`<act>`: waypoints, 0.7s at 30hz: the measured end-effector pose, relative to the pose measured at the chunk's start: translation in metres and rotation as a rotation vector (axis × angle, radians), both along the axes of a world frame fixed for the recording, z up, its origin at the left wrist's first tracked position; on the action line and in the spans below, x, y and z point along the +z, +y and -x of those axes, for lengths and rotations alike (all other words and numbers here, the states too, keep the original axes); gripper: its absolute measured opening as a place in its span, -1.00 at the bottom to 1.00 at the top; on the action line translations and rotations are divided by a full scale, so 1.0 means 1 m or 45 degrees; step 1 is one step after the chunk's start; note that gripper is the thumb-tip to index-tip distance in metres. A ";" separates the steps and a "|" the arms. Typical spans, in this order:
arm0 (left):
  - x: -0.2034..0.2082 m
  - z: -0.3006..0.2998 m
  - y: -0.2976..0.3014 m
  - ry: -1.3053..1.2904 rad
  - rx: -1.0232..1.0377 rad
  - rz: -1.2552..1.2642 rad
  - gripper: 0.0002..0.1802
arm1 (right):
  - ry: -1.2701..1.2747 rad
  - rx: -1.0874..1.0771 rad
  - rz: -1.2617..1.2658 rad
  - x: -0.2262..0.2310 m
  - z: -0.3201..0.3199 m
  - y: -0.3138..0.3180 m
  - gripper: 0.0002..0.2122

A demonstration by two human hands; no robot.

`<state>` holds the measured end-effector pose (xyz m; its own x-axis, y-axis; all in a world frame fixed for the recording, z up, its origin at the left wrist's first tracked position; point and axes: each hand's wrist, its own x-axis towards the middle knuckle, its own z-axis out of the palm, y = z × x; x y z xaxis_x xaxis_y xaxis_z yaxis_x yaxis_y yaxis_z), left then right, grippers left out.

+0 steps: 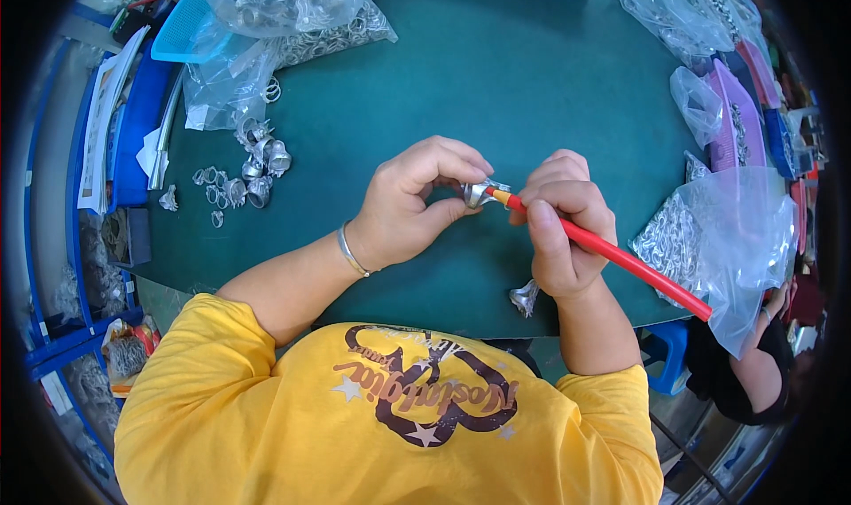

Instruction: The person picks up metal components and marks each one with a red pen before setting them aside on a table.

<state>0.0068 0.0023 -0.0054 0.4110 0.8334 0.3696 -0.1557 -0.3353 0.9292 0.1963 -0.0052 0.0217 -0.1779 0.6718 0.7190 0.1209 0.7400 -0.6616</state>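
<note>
I see my left hand near the middle of the frame, fingers curled and pinching a small silver ring between thumb and fingertips. My right hand sits just to the right of it, closed in a fist around a red-handled tool. The tool's long axis runs on a diagonal: its tip points up and to the left, touching the ring, while the red handle trails down to the lower right of the frame, ending in front of a clear plastic bag. I count one tool and one ring in my hands.

One more silver piece lies on the green counter just below my right hand. At the left of the frame a loose scatter of silver rings rests on the counter, well apart from my hands; they are too many and too small for me to count surely. I count several clear bags: a cluster in the upper left, more in the upper right, and the one at the right edge, which holds silver pieces.
</note>
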 end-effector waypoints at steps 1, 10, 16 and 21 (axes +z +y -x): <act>0.001 0.000 0.000 0.046 0.027 -0.054 -0.66 | -0.003 0.000 -0.003 0.000 0.001 0.000 -0.94; 0.004 0.001 0.000 0.197 0.097 -0.206 -0.65 | -0.035 0.012 0.023 0.001 0.003 -0.001 -0.92; 0.003 0.001 -0.001 0.107 0.090 -0.057 -0.67 | -0.082 0.016 0.010 0.002 0.000 -0.001 -0.92; 0.010 -0.004 -0.007 -0.189 0.006 0.434 -0.70 | 0.210 -0.176 0.204 0.002 0.003 -0.001 -0.96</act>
<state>0.0104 -0.0046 0.0048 0.3696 0.9206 0.1259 -0.2964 -0.0116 0.9550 0.1932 -0.0066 0.0239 0.0340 0.7892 0.6132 0.0945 0.6083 -0.7881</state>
